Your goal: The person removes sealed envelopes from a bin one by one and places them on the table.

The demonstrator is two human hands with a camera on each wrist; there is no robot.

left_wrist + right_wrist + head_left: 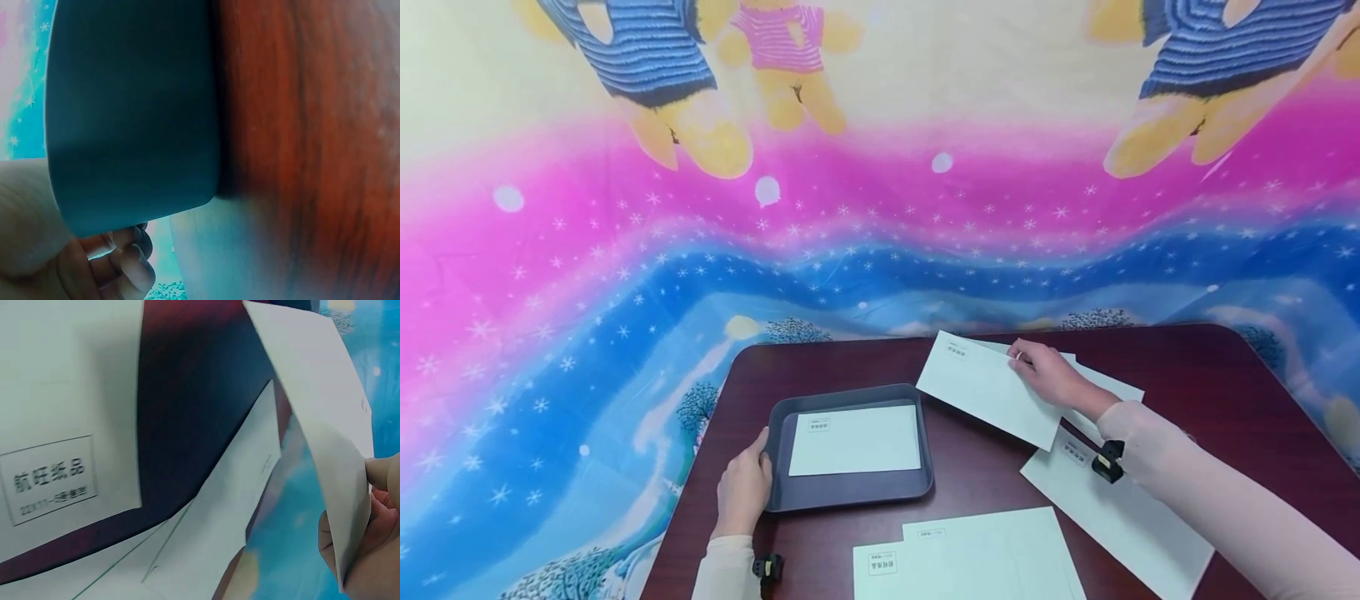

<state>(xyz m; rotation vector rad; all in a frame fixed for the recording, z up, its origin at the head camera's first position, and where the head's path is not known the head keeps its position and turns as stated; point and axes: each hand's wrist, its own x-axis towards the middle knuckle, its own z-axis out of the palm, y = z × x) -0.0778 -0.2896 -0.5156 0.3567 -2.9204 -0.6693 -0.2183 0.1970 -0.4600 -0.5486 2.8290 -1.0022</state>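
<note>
My right hand (1047,372) pinches a white envelope (977,383) by its upper edge, tilted above the table. In the right wrist view, the thumb and fingers grip this envelope (319,394) at one side. My left hand (743,486) holds the left rim of a dark grey tray (850,498); the left wrist view shows curled fingers (134,265) at the tray's end. Inside the tray lies another white envelope (857,442) with a small printed box at its upper left.
Behind the right hand lie more envelopes (1112,379), partly covered. Another envelope (1127,508) lies under the right forearm. Overlapping envelopes (985,558) sit at the table's near side. A patterned cloth (880,200) hangs behind the dark red table (970,475).
</note>
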